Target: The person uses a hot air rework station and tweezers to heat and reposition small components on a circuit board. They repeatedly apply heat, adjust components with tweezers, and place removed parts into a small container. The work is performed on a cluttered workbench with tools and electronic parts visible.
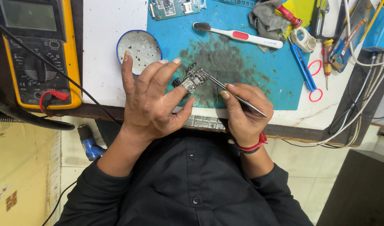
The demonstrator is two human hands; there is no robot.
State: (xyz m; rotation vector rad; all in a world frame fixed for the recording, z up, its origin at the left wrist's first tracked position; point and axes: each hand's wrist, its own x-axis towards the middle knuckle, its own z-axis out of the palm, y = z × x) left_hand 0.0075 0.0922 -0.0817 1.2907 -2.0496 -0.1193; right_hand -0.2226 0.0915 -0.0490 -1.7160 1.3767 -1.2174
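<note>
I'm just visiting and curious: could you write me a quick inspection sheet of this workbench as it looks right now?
Surface: blue work mat, stained dark in the middle, on a white bench.
Job's things: small circuit board; tweezers, tips on the board.
Clutter: toothbrush, grey rag, round tin, second circuit board, blue tool, red-handled screwdriver.
Grippers: left hand pinches the board; right hand grips the tweezers.
Cables: white cables at right; black lead across the yellow multimeter.
Surroundings: tiled floor below.
</note>
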